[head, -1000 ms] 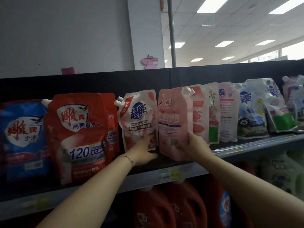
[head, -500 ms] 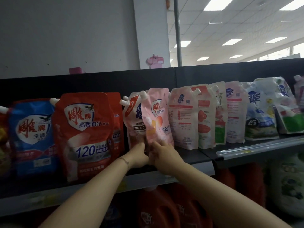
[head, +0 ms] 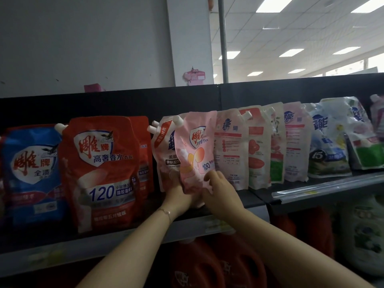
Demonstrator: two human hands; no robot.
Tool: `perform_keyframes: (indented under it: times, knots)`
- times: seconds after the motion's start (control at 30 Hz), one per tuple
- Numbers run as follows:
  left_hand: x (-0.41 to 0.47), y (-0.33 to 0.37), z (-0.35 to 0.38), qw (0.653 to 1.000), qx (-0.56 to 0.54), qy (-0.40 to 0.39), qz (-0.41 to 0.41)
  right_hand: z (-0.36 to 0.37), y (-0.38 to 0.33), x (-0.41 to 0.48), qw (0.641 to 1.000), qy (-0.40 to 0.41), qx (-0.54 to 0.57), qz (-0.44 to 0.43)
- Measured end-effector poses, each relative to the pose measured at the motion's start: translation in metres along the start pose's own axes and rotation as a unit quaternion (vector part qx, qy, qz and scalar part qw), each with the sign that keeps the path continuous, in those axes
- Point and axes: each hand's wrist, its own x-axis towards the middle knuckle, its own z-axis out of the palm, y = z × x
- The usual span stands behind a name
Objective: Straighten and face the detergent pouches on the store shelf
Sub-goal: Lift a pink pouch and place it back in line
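A pink detergent pouch (head: 195, 150) stands front-facing in the middle of the top shelf (head: 257, 196), tilted slightly left. My left hand (head: 178, 194) grips its lower left corner. My right hand (head: 220, 190) holds its lower right edge, fingers curled on the front. Behind it on the left a white-and-red pouch (head: 164, 154) is half covered. To the right, several pale pouches (head: 230, 154) stand with their backs or sides outward. A large red pouch (head: 101, 169) and a blue pouch (head: 29, 171) face front at the left.
Blue-and-white pouches (head: 326, 142) lean at the right end of the shelf. Red jugs (head: 218, 265) and a white jug (head: 365, 238) fill the shelf below. A black back panel (head: 291, 92) rises behind the pouches. A price rail (head: 324, 190) runs along the right shelf's front.
The pink pouch was turned from back-facing to front-facing and moved left in front of the white-and-red pouch. My hands came together at its base. The view shifted slightly left.
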Motion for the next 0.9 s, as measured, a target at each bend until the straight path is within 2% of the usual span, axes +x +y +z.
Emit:
perform_keyframes:
  times: [0.13,0.23,0.37,0.47,0.53,0.67,0.9]
  knots:
    - [0.008,-0.011,0.004,1.000,0.018,0.017,0.006,-0.003,0.008,0.013,0.998,0.031,0.026,0.053]
    - [0.005,-0.010,0.001,1.000,-0.011,0.009,-0.008,-0.003,0.017,0.023,0.990,0.022,0.078,0.117]
    - [0.009,-0.012,-0.001,0.997,-0.061,0.039,-0.041,0.001,0.023,0.038,0.955,0.022,0.179,0.237]
    - [0.016,-0.018,-0.005,0.988,-0.122,0.073,-0.059,0.004,0.022,0.049,0.930,0.005,0.237,0.281]
    - [0.018,-0.023,-0.008,0.984,-0.148,0.088,-0.052,0.009,0.021,0.055,0.922,0.002,0.268,0.279]
    - [0.016,-0.028,-0.010,0.980,-0.164,0.109,-0.020,0.027,0.026,0.058,0.924,-0.016,0.315,0.217]
    - [0.014,-0.027,-0.004,0.991,-0.066,0.116,0.024,0.039,0.047,0.068,0.922,-0.013,0.331,0.200]
